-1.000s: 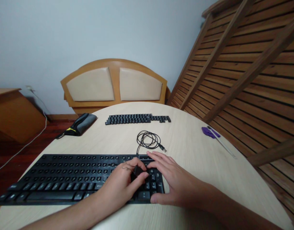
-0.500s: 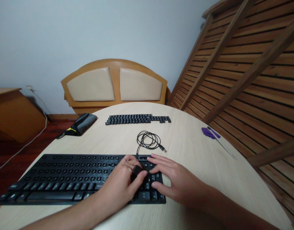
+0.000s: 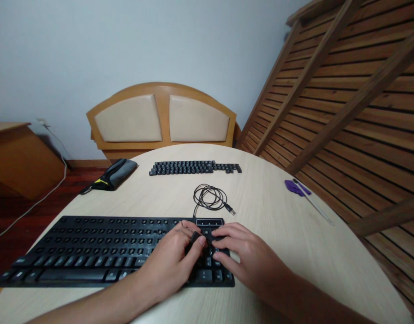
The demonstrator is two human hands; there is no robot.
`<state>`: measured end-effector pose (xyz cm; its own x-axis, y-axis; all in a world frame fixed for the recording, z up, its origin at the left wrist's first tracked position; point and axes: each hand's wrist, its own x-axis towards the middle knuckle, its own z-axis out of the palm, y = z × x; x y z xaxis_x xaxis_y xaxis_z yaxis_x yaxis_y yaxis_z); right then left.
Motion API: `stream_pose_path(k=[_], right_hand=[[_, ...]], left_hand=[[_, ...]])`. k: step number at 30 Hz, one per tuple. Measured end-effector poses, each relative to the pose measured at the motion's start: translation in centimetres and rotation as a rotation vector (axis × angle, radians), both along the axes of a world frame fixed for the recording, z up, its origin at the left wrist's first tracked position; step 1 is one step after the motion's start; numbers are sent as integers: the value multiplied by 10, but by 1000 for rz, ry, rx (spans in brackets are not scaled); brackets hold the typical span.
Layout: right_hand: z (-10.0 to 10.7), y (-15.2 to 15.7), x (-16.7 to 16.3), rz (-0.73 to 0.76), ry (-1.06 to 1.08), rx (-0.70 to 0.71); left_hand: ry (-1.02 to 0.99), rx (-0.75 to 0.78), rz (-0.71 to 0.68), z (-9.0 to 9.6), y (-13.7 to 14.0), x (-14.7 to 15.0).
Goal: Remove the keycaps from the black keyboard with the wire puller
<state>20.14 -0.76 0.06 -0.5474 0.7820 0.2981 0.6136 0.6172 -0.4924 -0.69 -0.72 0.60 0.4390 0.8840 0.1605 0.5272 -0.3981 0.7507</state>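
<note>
The black keyboard (image 3: pixel 102 248) lies across the near side of the table, most of its upper rows bare of keycaps while the bottom rows still carry theirs. Over the number pad, my left hand (image 3: pixel 175 252) is closed on a small black-handled tool with thin wire at it, which looks like a keycap puller (image 3: pixel 195 236). Its lower end is hidden by my fingers. My right hand (image 3: pixel 249 249) rests at the pad's right side, fingers apart, fingertips at the keys. Whether a key sits under them I cannot see.
Removed keycaps (image 3: pixel 183 167) stand in rows at the far side of the table (image 3: pixel 260 198). A coiled USB cable (image 3: pixel 210 198) lies behind the keyboard. A grey-black pouch (image 3: pixel 117 173) is at left; a purple cloth (image 3: pixel 294 187) and thin white stick (image 3: pixel 314 206) at right.
My right hand has drawn back slightly toward me, uncovering the indicator strip. The tool in my left hand has tilted and shifted a little right.
</note>
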Motion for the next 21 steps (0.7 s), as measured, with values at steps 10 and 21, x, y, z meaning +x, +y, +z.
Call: stream_pose_path(k=[10, 21], right_hand=[[1, -2, 1, 7, -116, 63], [-5, -4, 0, 41, -183, 129]], left_hand=[[-81, -28, 7, 1, 1, -1], [-243, -228, -46, 3, 1, -1]])
